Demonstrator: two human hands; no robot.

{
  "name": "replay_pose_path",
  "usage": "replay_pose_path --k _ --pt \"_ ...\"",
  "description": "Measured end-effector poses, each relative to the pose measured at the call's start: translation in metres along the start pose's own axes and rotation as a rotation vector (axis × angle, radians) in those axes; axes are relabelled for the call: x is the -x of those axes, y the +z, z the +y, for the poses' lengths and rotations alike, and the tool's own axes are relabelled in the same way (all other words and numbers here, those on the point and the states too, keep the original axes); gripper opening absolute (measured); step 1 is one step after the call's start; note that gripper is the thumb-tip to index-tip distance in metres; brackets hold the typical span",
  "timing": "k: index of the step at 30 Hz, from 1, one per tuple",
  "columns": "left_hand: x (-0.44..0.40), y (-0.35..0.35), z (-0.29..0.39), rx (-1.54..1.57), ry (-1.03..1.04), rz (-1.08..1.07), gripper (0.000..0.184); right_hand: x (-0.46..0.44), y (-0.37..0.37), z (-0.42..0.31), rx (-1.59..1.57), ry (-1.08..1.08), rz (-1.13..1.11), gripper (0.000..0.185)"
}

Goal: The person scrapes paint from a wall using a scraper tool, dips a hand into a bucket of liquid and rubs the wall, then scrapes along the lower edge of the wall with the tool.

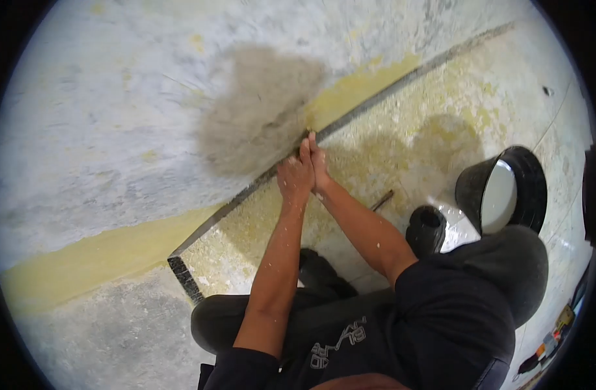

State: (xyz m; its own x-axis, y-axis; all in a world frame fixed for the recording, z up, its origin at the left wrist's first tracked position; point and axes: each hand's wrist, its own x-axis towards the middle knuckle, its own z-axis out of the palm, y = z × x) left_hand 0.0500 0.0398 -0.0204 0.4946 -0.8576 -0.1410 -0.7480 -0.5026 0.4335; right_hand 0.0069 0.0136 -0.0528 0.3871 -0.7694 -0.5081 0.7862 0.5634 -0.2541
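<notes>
The left hand (295,177) and the right hand (319,166) are together, pressed side by side, with fingers reaching to the dark strip (232,203); whether they are clamped on a small tool there I cannot tell, since the fingers hide what lies between them; pale specks dot both forearms.

The dark strip runs diagonally along the foot of the wall (135,130), from near left to far right, and turns a corner at its near left end; above it the wall carries a yellow band (96,250), with mottled white and grey over the rest; a brownish dark patch (262,107) lies on the wall just beyond the hands, its nature unclear.

On the near side of the strip the floor (376,156) is blotched yellow and white; a thin dark tool (382,200) lies on it, just right of the right forearm; one dark shoe (427,229) is right of that tool, and farther right stands a black bucket (468,188) holding something whitish, its mouth turned towards the right in the view; a cluster of coloured items (546,348) lies at the near right edge, too small to name.
</notes>
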Motion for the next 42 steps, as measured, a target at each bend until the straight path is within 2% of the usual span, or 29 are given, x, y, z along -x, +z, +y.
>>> replay_pose_path --k 2,4,6,7,9,10,13,15,19,21,22,24,26,30,33,40,42 --pt "0.005 -0.01 0.016 0.004 0.014 0.031 0.065 -0.011 -0.02 0.006 0.127 -0.037 -0.085 0.046" --pt "0.012 -0.01 0.013 -0.028 0.026 0.02 0.069 -0.009 -0.019 0.011 0.072 0.005 -0.055 0.047" --pt "0.008 -0.005 -0.004 -0.05 -0.112 0.015 0.068 -0.01 -0.018 0.023 -0.001 0.056 -0.017 0.049" --pt "0.014 -0.008 -0.007 -0.055 -0.113 0.009 0.068 -0.011 -0.022 0.036 -0.006 0.058 -0.011 0.049" --pt "0.023 -0.011 -0.011 -0.097 -0.275 0.053 0.068 -0.01 -0.024 0.05 0.093 0.098 -0.008 0.049" --pt "0.022 -0.015 -0.015 -0.093 -0.28 0.053 0.068 -0.008 -0.023 0.053 0.098 0.1 -0.007 0.049" --pt "0.019 -0.019 -0.029 -0.03 -0.222 -0.053 0.071 -0.007 -0.022 0.064 -0.045 0.173 -0.012 0.05" --pt "0.018 -0.015 -0.03 -0.127 -0.185 0.033 0.071 -0.011 -0.023 0.066 -0.041 0.197 0.043 0.048" --pt "0.016 -0.013 -0.026 -0.066 -0.142 0.03 0.071 -0.01 -0.021 0.059 -0.154 0.211 0.051 0.047" --pt "0.01 -0.013 -0.033 -0.193 -0.117 -0.117 0.068 -0.003 -0.017 0.055 -0.05 0.198 0.095 0.045" --pt "0.008 -0.006 -0.039 -0.195 -0.117 -0.118 0.068 -0.006 -0.02 0.058 -0.053 0.199 0.095 0.045" --pt "0.004 0.005 -0.041 -0.229 -0.178 0.01 0.074 -0.014 -0.023 0.056 -0.134 0.202 0.043 0.047" --pt "0.005 0.008 -0.037 -0.223 -0.139 0.021 0.074 -0.016 -0.029 0.048 -0.066 0.19 0.014 0.047" --pt "0.01 -0.007 -0.023 -0.178 -0.163 -0.068 0.075 -0.011 -0.028 0.054 -0.032 0.124 0.021 0.046" --pt "0.014 -0.013 -0.012 -0.123 -0.126 -0.038 0.075 -0.01 -0.024 0.05 -0.083 0.172 0.052 0.044" --pt "0.003 0.009 -0.042 -0.215 -0.146 -0.033 0.076 -0.006 -0.024 0.049 -0.086 0.17 0.068 0.043" --pt "0.006 0.004 -0.034 -0.252 -0.188 -0.049 0.073 -0.008 -0.019 0.049 -0.225 0.216 0.041 0.043"
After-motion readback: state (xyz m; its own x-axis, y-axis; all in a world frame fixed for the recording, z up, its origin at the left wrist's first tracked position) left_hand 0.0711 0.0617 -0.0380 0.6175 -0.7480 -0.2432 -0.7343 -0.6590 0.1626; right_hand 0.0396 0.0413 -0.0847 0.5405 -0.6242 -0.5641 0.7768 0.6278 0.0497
